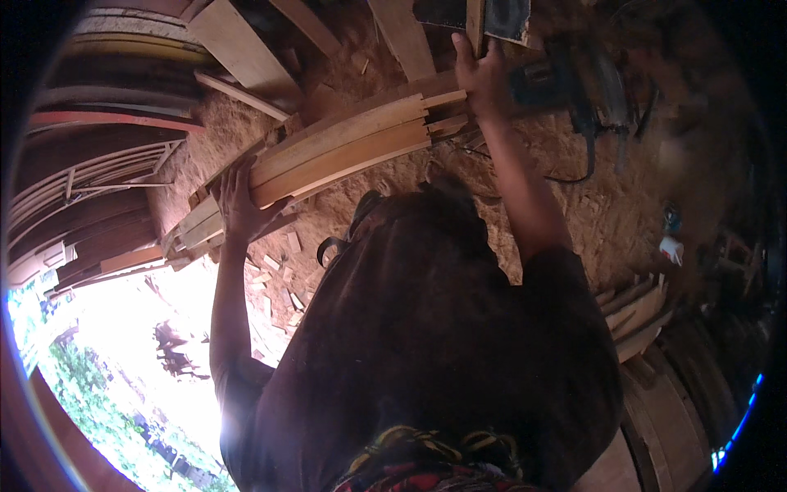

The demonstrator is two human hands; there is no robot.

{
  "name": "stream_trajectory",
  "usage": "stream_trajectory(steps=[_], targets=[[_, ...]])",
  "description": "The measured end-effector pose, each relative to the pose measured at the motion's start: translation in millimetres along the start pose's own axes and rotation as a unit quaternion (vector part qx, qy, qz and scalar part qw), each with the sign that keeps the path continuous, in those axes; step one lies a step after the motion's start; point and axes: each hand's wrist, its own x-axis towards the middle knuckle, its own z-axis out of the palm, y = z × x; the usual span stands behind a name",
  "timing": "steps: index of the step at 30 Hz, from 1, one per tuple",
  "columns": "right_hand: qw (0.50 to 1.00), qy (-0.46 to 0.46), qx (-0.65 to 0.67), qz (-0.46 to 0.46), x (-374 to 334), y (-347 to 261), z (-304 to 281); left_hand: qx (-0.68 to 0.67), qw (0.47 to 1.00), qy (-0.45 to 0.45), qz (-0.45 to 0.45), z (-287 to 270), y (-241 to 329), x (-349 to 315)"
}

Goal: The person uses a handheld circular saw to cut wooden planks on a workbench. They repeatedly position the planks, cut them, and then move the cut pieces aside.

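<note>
A bundle of long planed wooden boards [340,152] lies crosswise ahead of me, with stepped, notched ends on its right. Toward its left end, my left hand [237,201] grips across the boards, thumb stretched along the near side. Beyond the notched ends is my right hand [482,80], closed around the lower end of a narrow wooden strip [475,25]. Its fingers are partly hidden. Right beside that hand lies a teal power tool [537,84], its exact kind blurred.
Sawdust [607,197] covers the ground, with small wood offcuts [270,262] near my left arm. Planks [238,49] lean at the far left. A dark panel [507,18] stands beyond my right hand. More boards [639,316] and a white cup [671,250] are at the right.
</note>
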Motion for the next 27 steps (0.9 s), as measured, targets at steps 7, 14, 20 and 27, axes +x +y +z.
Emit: stream_trajectory(steps=[7,14,20,27], targets=[[0.996,0.021,-0.087,0.003,-13,-3,-3,0.009,0.999,0.033,0.027,2,-1,5],[0.997,0.021,-0.012,0.067,-7,12,16,-0.028,1.0,-0.01,-0.007,0,-11,10],[0.999,0.02,0.005,0.044,20,42,12,-0.03,0.997,0.048,0.044,2,9,28],[1.0,-0.029,-0.005,0.01,49,36,-18,-0.03,1.0,-0.004,0.006,8,14,40]])
